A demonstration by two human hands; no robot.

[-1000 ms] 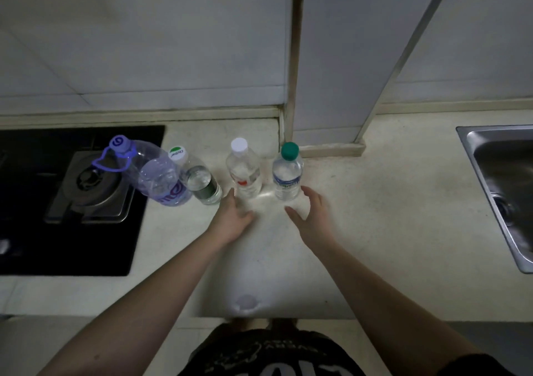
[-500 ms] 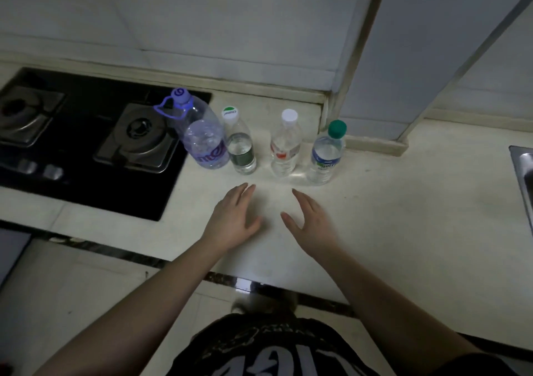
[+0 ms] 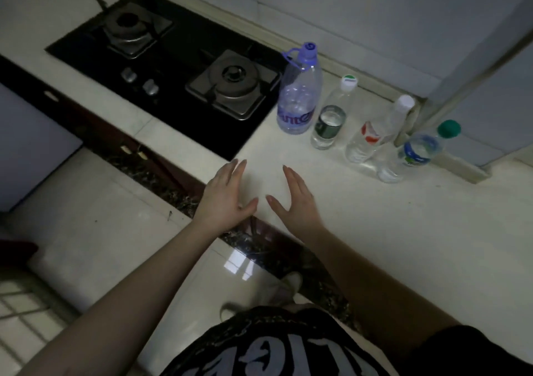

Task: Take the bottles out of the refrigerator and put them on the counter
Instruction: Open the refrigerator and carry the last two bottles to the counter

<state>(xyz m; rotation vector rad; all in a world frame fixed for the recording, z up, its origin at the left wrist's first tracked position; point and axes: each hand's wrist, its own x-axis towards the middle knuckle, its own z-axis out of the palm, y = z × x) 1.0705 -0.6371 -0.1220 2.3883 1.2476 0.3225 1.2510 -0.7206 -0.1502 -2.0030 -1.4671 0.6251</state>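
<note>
- Four bottles are standing upright in a row on the pale tabletop [image 3: 375, 231], near the back wall: a large purple-capped bottle [image 3: 298, 98], a green-labelled bottle [image 3: 331, 119], a red-labelled bottle [image 3: 375, 133] and a green-capped bottle [image 3: 415, 150].
- The large bottle is sitting just beside the black gas stove [image 3: 173, 67].
- The left hand [image 3: 225, 199] and the right hand [image 3: 297, 199] are hovering over the tabletop's front edge, well apart from the bottles, fingers straight and holding nothing.
</note>
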